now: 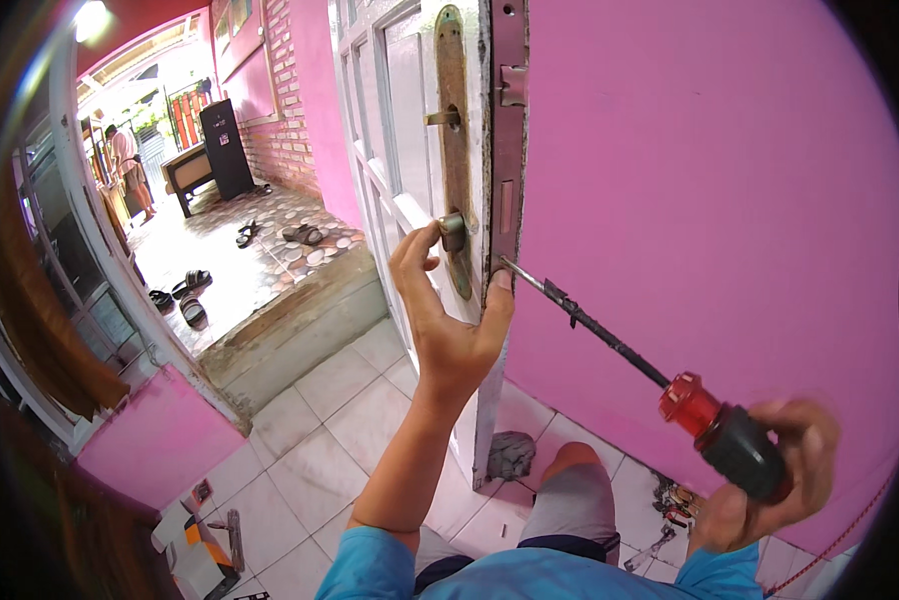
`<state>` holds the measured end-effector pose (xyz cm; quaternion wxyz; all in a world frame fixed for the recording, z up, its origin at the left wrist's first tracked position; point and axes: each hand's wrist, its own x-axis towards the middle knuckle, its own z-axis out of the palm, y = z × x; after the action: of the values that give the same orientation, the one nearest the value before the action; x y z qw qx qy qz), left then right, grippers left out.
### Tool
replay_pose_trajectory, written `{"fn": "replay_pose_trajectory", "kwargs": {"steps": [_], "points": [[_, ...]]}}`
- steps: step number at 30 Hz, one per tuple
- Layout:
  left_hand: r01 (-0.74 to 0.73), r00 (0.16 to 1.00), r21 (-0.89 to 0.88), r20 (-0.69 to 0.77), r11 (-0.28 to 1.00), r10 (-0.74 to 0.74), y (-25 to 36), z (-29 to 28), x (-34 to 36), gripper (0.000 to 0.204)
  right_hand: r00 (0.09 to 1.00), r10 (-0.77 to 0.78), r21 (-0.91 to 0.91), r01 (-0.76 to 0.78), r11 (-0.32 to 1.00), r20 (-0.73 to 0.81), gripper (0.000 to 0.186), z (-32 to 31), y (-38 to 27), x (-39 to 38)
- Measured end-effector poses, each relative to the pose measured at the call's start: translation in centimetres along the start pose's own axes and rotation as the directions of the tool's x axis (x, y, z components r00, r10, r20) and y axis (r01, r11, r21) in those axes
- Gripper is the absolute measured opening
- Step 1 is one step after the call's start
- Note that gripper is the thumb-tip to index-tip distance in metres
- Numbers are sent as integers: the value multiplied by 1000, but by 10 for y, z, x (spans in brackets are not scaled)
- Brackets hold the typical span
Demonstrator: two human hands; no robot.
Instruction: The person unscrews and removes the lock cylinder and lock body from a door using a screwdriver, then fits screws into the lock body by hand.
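My left hand [448, 330] reaches up to the edge of a white panelled door [410, 150]. Its fingertips press on a brass-coloured lock cylinder [452, 232] in the worn handle plate [454, 80]. The thumb rests on the metal lock faceplate [508, 130] along the door's edge. Slightly blurred, my right hand [795, 475] is closed round the black grip of a screwdriver [685, 400] with a red collar. The long shaft slants up left, and its tip meets the faceplate just above my left thumb. Whatever screw sits there is too small to make out.
A pink wall [710, 180] rises right of the door. Grey cloth [512, 455] lies at the door's foot, and tools [675, 500] lie by the wall. Beyond a raised step [300, 310] are sandals [192, 290], a black cabinet [227, 150] and a distant person [130, 165].
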<state>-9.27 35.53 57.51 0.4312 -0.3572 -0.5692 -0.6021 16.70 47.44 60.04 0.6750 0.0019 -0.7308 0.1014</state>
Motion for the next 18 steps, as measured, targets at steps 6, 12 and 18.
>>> {"fn": "replay_pose_trajectory", "kwargs": {"steps": [6,12,18], "points": [[26,999,13,-42,1000,-25,9,12,0,61,977,-44,64,32,997,206,48,-25,6,-1],[102,992,-15,-76,995,-103,4,9,-7,62,963,-135,56,126,990,234,38,-19,9,-8],[127,986,10,-110,992,-125,12,15,-7,61,988,-138,88,131,987,76,44,-10,37,-21]]}}
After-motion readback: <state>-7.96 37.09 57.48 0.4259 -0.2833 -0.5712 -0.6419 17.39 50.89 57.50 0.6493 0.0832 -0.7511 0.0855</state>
